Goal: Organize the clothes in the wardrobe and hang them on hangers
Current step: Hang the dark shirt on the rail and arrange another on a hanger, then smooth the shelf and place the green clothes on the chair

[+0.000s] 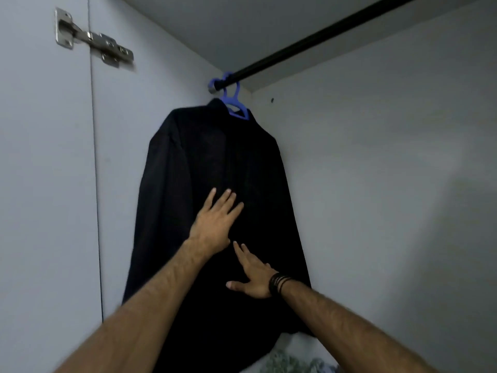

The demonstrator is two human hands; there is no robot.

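A dark jacket (212, 157) hangs on a blue hanger (234, 100) at the left end of the black wardrobe rail (322, 33). My left hand (215, 222) lies flat on the jacket's front, fingers straight and pointing up. Just below and to the right of it, my right hand (252, 275) also rests flat on the cloth, thumb spread to the left. A black band sits on the right wrist. Neither hand holds anything.
The wardrobe's pale side wall (129, 130) is close behind the jacket on the left, with a metal door hinge (91, 39) above. The back wall (376, 184) stretches to the right. Patterned fabric (290, 363) lies at the bottom under the jacket.
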